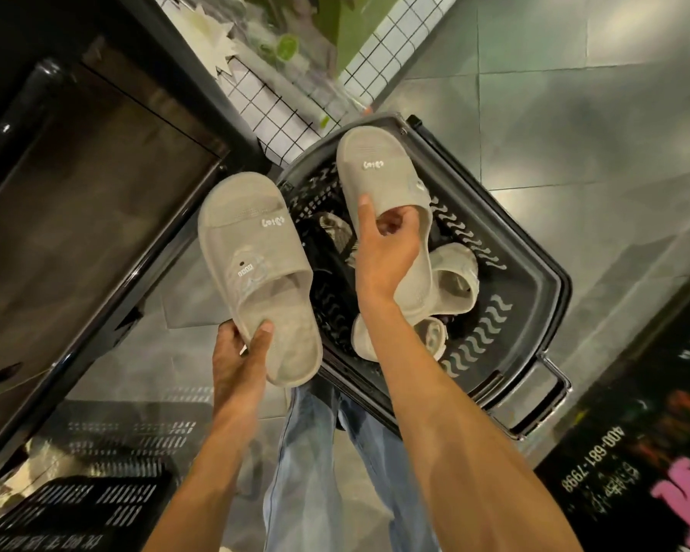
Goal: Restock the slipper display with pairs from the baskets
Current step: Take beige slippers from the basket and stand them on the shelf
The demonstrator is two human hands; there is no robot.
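Slippers, one in each hand, make our pair. On the left stands the dark shelf (96, 181), likely the display, nearest our left hand (236, 352), which pinches the heel of one grey slipper (252, 264), toe pointing far. Our right hand (383, 260) grips the other slipper (371, 161) above the basket (534, 304), where more slippers (455, 280) lie.

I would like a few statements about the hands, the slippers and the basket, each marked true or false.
1. The left hand grips a beige slipper at its heel end. True.
2. The right hand holds nothing. False: its fingers are hooked under the strap of a second slipper.
3. The two held slippers are apart. True.
4. The black basket has no slippers in it. False: other slippers lie inside.
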